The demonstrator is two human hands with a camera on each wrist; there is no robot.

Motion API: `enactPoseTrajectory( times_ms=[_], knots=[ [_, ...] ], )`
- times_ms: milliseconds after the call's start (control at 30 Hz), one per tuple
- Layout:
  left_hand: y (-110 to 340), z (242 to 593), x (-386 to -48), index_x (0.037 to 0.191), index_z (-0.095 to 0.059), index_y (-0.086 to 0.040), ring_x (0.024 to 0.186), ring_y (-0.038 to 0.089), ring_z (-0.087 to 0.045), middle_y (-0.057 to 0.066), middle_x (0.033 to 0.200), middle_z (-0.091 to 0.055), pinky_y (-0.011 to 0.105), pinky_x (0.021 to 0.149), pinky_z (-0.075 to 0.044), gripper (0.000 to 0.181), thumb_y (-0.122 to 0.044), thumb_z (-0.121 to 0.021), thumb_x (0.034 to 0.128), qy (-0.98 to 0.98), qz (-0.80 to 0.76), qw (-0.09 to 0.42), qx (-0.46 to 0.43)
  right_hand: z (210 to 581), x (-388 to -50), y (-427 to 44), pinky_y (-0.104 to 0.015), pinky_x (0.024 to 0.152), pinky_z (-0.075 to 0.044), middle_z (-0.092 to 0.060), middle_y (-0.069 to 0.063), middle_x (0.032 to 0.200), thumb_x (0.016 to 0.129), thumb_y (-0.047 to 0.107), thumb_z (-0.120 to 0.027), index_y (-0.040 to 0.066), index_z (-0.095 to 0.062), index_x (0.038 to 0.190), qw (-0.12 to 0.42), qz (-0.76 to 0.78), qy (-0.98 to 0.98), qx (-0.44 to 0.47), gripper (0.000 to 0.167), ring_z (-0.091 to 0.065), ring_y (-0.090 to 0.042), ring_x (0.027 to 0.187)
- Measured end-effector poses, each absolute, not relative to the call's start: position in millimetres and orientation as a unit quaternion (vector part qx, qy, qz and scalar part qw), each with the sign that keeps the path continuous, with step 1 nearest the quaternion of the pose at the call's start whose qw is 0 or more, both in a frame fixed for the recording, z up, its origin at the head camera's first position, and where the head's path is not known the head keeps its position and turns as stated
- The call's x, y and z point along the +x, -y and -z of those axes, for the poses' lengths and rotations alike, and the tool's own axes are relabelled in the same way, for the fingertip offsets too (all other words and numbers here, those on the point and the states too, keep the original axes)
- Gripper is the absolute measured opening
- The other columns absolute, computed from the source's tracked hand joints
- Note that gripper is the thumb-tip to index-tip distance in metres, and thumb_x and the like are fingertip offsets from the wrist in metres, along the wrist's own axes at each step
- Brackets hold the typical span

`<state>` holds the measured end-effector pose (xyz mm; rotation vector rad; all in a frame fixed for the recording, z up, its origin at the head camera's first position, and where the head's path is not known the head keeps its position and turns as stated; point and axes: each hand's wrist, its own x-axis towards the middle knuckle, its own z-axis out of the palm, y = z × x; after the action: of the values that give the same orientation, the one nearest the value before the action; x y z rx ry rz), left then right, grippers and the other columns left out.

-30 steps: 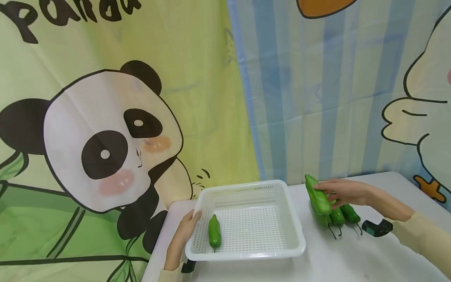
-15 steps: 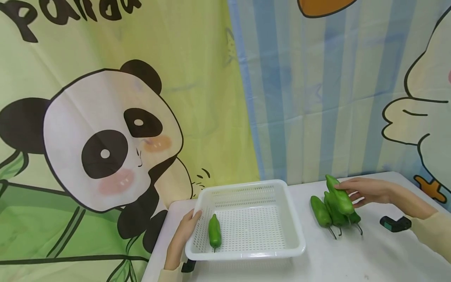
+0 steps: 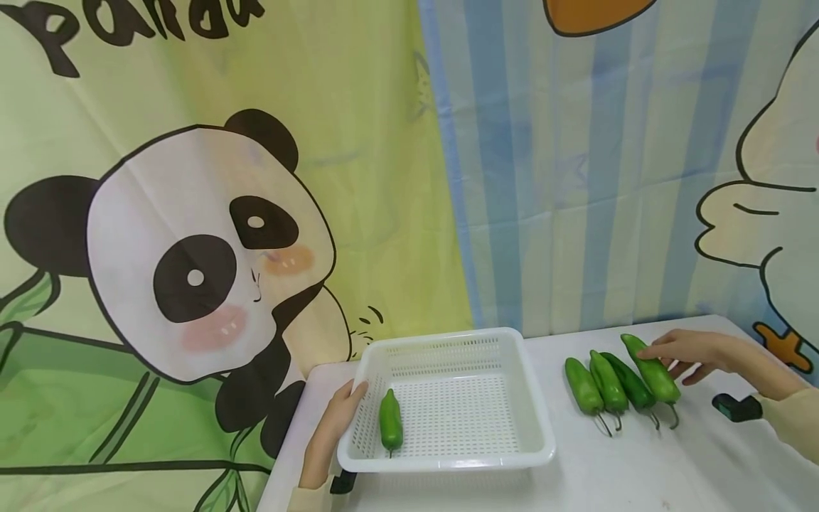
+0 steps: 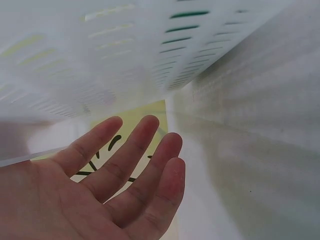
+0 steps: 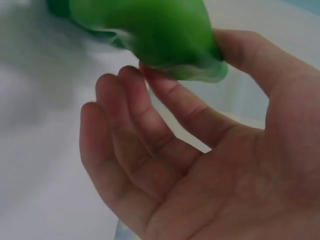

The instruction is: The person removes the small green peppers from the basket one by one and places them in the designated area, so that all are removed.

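With thumb and index finger my right hand (image 3: 694, 350) pinches a green pepper (image 3: 652, 373) near its narrow tip, at the right end of a row on the table. Left of it lie three more: a lighter pepper (image 3: 581, 385), a middle pepper (image 3: 608, 384) and a darker pepper (image 3: 628, 382). My left hand (image 3: 338, 421) holds the left side of a white plastic basket (image 3: 448, 466), thumb over the rim. The left wrist view shows its loosely bent fingers (image 4: 142, 145) outside the slotted wall. One pepper (image 3: 390, 421) lies inside the basket, near its left wall.
Basket and peppers stand on a white table (image 3: 608, 476). Behind the table hangs a cloth with a panda (image 3: 211, 256) and a striped blue cloth (image 3: 531, 178). Both wrists carry dark devices, such as the right wrist device (image 3: 737, 408).
My right hand has carried its pepper rightward over the others and lowered it to the row's right end. The left hand and basket have stayed in place.
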<state>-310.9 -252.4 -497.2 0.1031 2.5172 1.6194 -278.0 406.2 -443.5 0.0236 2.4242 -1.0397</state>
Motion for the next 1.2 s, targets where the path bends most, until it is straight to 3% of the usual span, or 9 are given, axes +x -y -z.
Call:
enactPoseTrajectory(
  times_ms=[300, 467, 1200],
  knots=[
    [253, 500, -313, 0.156, -0.032, -0.006, 0.091, 0.035, -0.075, 0.030, 0.127, -0.064, 0.043, 0.068, -0.065, 0.062, -0.045, -0.040, 0.1078, -0.840, -0.536, 0.079, 0.040, 470, -286, -407, -0.036, 0.065, -0.057, -0.057, -0.007, 0.085, 0.099, 0.045, -0.058, 0.007, -0.063, 0.091, 0.234, 0.321, -0.917, 0.040, 0.040, -0.062, -0.020, 0.077],
    [253, 499, -311, 0.155, -0.035, -0.008, 0.088, 0.031, -0.076, 0.026, 0.124, -0.066, 0.041, 0.067, -0.065, 0.064, -0.049, -0.042, 0.1064, -0.843, -0.532, 0.078, 0.036, 481, -290, -407, -0.034, 0.062, -0.055, -0.057, -0.006, 0.080, 0.099, 0.043, -0.058, 0.010, -0.058, 0.082, 0.231, 0.313, -0.920, 0.055, 0.037, -0.060, -0.018, 0.072],
    [253, 496, -309, 0.155, -0.034, -0.008, 0.086, 0.030, -0.076, 0.026, 0.123, -0.067, 0.041, 0.066, -0.065, 0.063, -0.048, -0.041, 0.1069, -0.842, -0.533, 0.077, 0.039, 486, -284, -398, -0.035, 0.063, -0.054, -0.053, -0.007, 0.077, 0.097, 0.066, -0.049, 0.005, -0.059, 0.088, 0.214, 0.291, -0.930, 0.072, 0.063, -0.058, -0.021, 0.074]
  ],
)
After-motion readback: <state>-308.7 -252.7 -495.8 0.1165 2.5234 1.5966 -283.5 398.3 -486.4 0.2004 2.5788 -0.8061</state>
